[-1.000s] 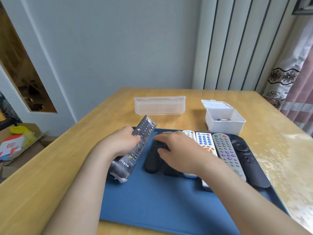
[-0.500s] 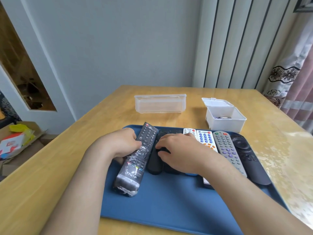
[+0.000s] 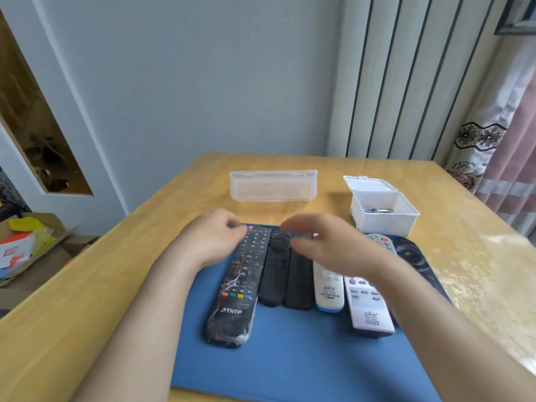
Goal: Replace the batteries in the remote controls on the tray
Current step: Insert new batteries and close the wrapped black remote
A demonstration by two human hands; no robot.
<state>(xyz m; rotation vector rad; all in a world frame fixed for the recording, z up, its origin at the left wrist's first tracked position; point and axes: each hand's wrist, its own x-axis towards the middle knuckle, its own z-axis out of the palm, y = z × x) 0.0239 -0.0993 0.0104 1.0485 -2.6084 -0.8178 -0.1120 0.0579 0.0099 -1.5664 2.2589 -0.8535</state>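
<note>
A blue tray (image 3: 290, 369) holds a row of several remotes. From the left lie a black plastic-wrapped remote (image 3: 236, 294), a small black remote with a round pad (image 3: 274, 274), a slim black remote (image 3: 298, 282), two white remotes (image 3: 329, 288) (image 3: 367, 307), a grey remote (image 3: 380, 242) mostly hidden by my arm, and a large black remote (image 3: 412, 256). My left hand (image 3: 214, 239) rests with loosely curled fingers at the far end of the wrapped remote. Blurred by motion, my right hand (image 3: 327, 245) hovers over the middle remotes with relaxed fingers, holding nothing.
Behind the tray on the wooden table (image 3: 87, 285) stand a long clear plastic box (image 3: 272, 185) and an open white box (image 3: 383, 220) with batteries inside. A cardboard box of clutter (image 3: 29, 248) sits on the floor at the left.
My left hand has laid the wrapped remote flat on the tray beside the black remotes and loosened its grip. My right hand has lifted off the black remotes.
</note>
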